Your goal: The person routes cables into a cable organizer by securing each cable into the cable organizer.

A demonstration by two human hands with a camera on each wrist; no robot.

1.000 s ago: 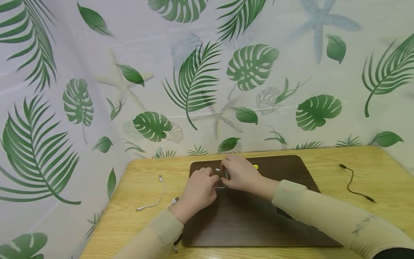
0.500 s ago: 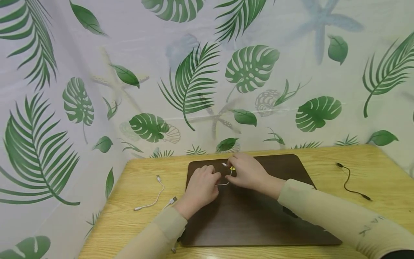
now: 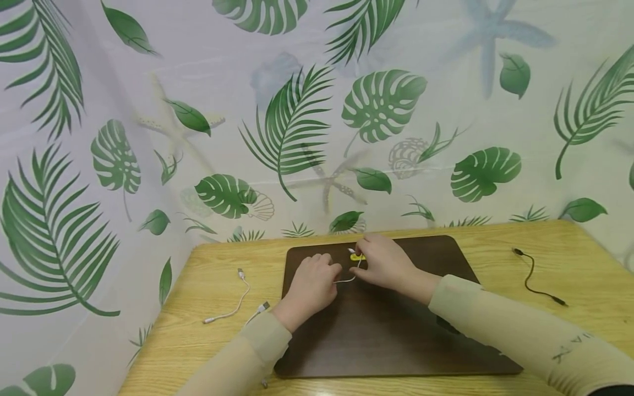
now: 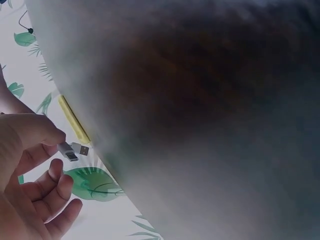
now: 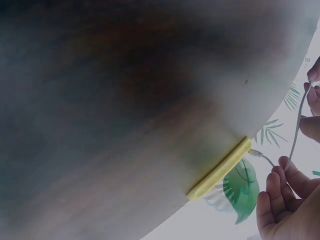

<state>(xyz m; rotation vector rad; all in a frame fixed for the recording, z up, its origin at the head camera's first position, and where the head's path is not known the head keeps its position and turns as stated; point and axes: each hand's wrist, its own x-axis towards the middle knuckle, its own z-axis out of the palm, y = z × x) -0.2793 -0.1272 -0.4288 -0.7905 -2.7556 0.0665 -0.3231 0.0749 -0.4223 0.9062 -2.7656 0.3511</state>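
My left hand pinches one end of a short white USB cable above the dark brown board. A grey connector sticks out past its thumb in the left wrist view. My right hand pinches the same cable close to its other end, where a white USB plug points away from the fingers. Between the hands the cable hangs in a loose curve. Just behind the plug lies a yellow bar-shaped object, partly hidden by the right hand in the head view.
The brown board lies on a wood-grain table. One white cable is at left; another white plug shows beside the left sleeve. A black cable lies at right. Behind stands a leaf-patterned cloth.
Both hands have shifted right over the board, the right one farther, so the gap between them is wider. The yellow object now shows left of the right hand. Both keep hold of the cable.
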